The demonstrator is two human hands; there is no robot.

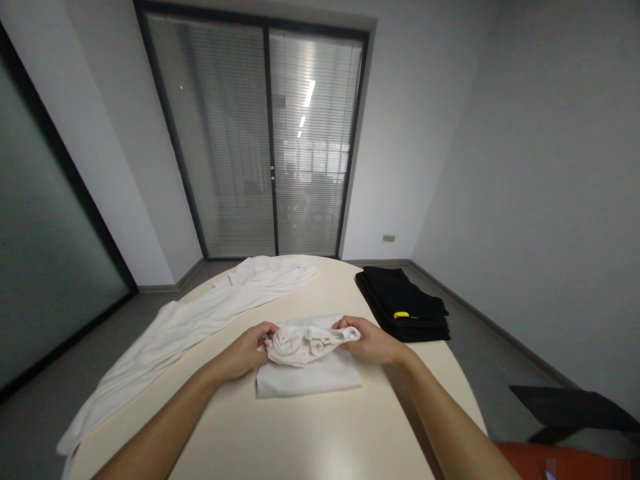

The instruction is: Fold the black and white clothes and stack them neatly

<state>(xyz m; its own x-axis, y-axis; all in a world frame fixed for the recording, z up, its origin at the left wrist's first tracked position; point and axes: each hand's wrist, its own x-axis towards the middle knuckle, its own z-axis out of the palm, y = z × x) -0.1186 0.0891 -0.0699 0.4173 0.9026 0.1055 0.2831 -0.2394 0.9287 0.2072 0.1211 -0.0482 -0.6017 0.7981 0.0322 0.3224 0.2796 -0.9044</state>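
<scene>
Between my two hands is a bunched white garment (pixel 305 347), gathered into loose folds with a small label near its middle. My left hand (pixel 249 351) has its fingers closed on the garment's left end. At the opposite end my right hand (pixel 369 339) pinches the fabric, and a narrow loop of it sticks out past the thumb. Directly beneath lies a neatly folded white cloth (pixel 309 381), flat on the table; whether it joins the bunched garment cannot be made out. Parts of my fingertips are hidden by the folds.
A long white garment (pixel 195 320) is spread along the left edge of the cream table (pixel 310 443). Folded black clothes (pixel 403 293) are stacked at the right, with a yellow item (pixel 401 315) on top. A red-orange seat (pixel 565 460) stands at lower right.
</scene>
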